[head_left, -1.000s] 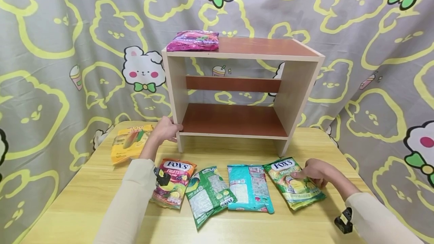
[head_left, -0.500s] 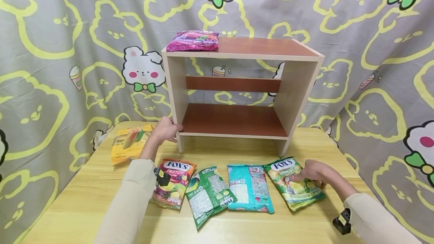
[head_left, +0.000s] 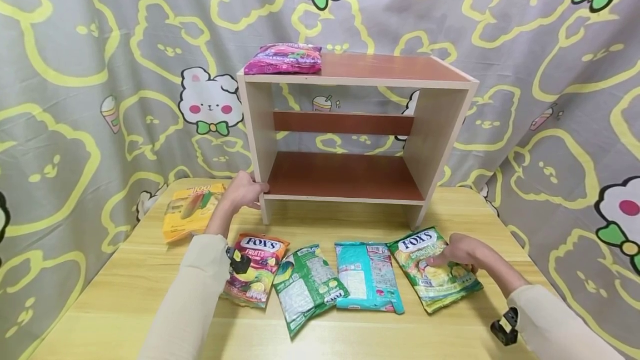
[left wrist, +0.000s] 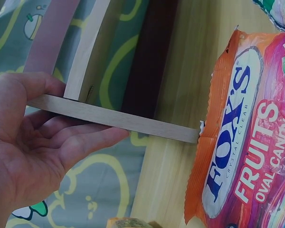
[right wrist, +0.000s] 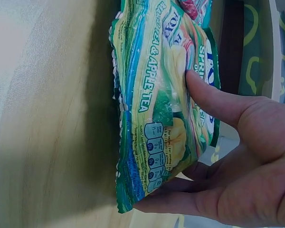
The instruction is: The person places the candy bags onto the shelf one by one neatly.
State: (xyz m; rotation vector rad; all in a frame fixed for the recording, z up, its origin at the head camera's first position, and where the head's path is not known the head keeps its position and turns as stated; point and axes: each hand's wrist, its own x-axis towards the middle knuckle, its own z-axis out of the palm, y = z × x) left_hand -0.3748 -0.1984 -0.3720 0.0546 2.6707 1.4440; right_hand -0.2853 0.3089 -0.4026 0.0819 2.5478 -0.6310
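My left hand (head_left: 244, 192) grips the left side panel of a small wooden shelf (head_left: 345, 182); in the left wrist view the thumb (left wrist: 42, 84) lies on one face and the fingers behind. On the right, my right hand (head_left: 465, 254) holds a green and yellow Fox's candy bag (head_left: 425, 274) by its right side. The right wrist view shows the thumb on the front of that bag (right wrist: 166, 109) and fingers beneath. A turquoise candy bag (head_left: 367, 276) lies just left of it. Near my left wrist lies a red and orange Fox's Fruits candy bag (head_left: 257, 271).
Between the red and turquoise bags lies a green candy bag (head_left: 307, 288). A yellow bag (head_left: 195, 213) is at the table's left, behind my left forearm. A purple bag (head_left: 285, 59) rests on the shelf's top left. Patterned curtain (head_left: 150, 71) hangs behind the wooden table (head_left: 125, 293).
The green and yellow bag in my right hand has tilted up slightly, its far edge rising. My left hand stays on the shelf panel.
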